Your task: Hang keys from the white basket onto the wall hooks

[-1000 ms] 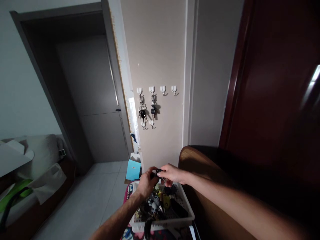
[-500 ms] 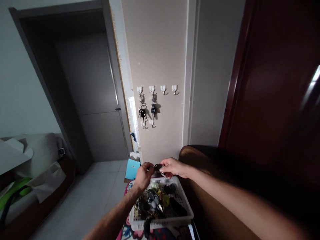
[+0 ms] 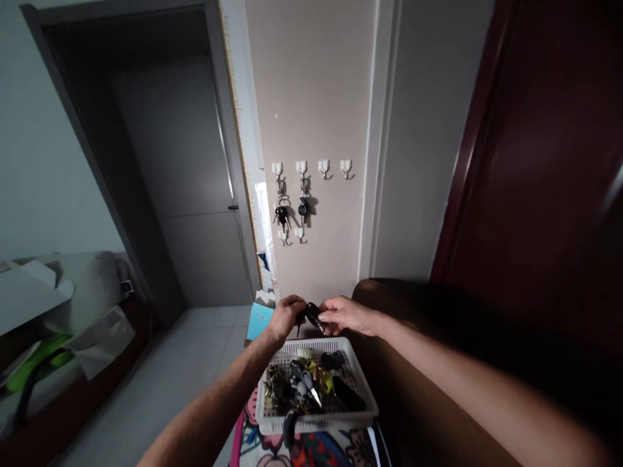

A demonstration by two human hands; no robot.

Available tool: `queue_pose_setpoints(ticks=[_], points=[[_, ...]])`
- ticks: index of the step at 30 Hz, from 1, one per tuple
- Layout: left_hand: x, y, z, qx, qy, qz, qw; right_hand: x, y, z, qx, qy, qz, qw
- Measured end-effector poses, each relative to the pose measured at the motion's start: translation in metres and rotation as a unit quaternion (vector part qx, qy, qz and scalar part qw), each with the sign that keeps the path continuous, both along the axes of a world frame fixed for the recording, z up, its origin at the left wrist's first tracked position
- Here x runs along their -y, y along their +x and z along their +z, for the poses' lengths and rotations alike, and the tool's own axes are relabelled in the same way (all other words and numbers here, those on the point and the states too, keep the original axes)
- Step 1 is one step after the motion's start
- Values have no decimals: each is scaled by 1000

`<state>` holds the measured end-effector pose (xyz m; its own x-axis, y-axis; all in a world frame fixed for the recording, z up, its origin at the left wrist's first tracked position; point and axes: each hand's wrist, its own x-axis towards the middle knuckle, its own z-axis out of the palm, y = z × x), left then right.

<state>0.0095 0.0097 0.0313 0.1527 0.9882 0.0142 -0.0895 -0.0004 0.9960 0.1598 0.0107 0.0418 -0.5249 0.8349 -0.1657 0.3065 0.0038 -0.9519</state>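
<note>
Both my hands hold a bunch of dark keys (image 3: 313, 312) just above the far edge of a white basket (image 3: 360, 383). My left hand (image 3: 288, 318) pinches its left side, where a key hangs down below the fingers. My right hand (image 3: 343, 316) grips the right side, with a metal piece showing under the fingertips. In the basket lie a pair of scissors or pliers-like tool (image 3: 307, 383), several keys (image 3: 275, 383), a yellow item (image 3: 324, 381) and a black case-like object (image 3: 348, 394). A curved black piece (image 3: 290, 425) hangs over the near rim.
White hooks (image 3: 324, 167) are fixed to the wall; a key bunch (image 3: 282, 215) and another key set (image 3: 302, 207) hang from the two left ones. A blue box (image 3: 259, 320) stands left of my hands. The basket rests on a flowered surface (image 3: 272, 447). A brown curved surface (image 3: 384, 305) lies right.
Between my hands the keys have turned, and one now dangles below my left fingers. The whole view has shifted slightly; both hands stay above the basket's far edge.
</note>
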Motion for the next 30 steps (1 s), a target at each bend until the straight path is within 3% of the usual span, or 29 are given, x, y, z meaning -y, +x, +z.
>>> queue_pose_setpoints(ticks=[5, 9, 15, 21, 25, 30], points=[[-1, -2, 4, -23, -10, 6, 1000, 1, 2, 2, 8, 7, -6, 1000], [-3, 0, 7, -75, 38, 4, 996, 3, 0, 2, 11, 31, -9, 999], [-6, 9, 15, -210, 138, -7, 968, 1, -7, 1, -37, 223, -74, 971], [-11, 14, 31, -184, 127, -7, 975, 1, -7, 10, -82, 215, -105, 967], [-15, 15, 54, -81, 120, -51, 988, -4, -4, 34, -93, 226, -127, 961], [-24, 24, 98, -52, 149, -59, 986, -34, 6, 97, -126, 277, -212, 929]])
